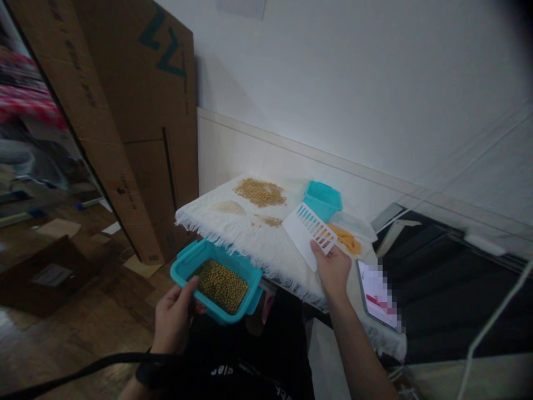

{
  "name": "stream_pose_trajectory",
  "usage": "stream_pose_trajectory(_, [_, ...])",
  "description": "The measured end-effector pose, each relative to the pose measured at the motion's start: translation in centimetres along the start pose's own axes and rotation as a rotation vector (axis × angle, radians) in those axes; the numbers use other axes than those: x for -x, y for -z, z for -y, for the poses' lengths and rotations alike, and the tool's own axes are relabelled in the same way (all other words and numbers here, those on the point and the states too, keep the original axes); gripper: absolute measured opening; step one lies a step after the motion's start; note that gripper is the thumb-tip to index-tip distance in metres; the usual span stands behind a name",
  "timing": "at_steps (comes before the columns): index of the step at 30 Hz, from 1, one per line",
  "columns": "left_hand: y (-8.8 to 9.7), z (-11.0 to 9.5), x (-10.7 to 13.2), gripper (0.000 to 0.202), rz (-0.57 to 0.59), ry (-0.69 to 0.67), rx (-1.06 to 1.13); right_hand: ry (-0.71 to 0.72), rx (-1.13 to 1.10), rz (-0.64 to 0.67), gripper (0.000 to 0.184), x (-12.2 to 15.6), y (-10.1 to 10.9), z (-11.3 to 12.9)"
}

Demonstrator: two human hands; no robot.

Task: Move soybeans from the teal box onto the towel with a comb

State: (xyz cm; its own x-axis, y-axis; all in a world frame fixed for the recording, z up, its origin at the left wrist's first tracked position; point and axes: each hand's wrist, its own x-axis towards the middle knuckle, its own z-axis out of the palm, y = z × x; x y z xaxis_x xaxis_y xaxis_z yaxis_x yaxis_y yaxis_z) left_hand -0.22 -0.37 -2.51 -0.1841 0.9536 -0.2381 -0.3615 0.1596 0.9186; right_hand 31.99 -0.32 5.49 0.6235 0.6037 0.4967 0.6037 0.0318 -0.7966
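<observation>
My left hand [177, 311] grips the near left rim of a teal plastic container [187, 272], held tilted just off the table's front edge. Inside it lies a layer of round yellow-green beans [222, 286]. Over the table, my right hand [333, 266] pinches a flat white plastic piece [300, 233] with a row of slots along one side. Beyond it, on the white fringed cloth [266, 244], are a large pile of tan beans [260, 191], a smaller patch of tan grains [270, 221] and a pale, fine-grained heap [229, 208].
A second teal container [322, 201] stands at the back of the table, near an orange cloth-like item [347, 239]. A phone or tablet [380, 294] lies at the right edge. A tall cardboard box [154, 139] rises on the left, and a white cable [491, 325] hangs at right.
</observation>
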Motion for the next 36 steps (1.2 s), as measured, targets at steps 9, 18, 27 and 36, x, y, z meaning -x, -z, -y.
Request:
stream_pose_trajectory(9, [0.0,-0.1,0.0,0.034,-0.018,-0.058,-0.097,0.044,0.068,0.075,0.043,0.9,-0.9,0.9])
stream_pose_trajectory(18, [0.1,0.0,-0.1,0.033,-0.017,-0.061,-0.094,0.072,0.135,0.04,0.042,2.9,-0.8,1.7])
stream_pose_trajectory(27, [-0.3,-0.4,0.3,0.033,-0.004,-0.025,-0.023,0.074,0.107,0.08,0.043,4.5,-2.1,3.0])
stream_pose_trajectory(36, [-0.3,-0.5,0.2,0.034,0.0,-0.028,-0.022,0.12,0.163,0.029,0.044,3.6,-2.5,2.4])
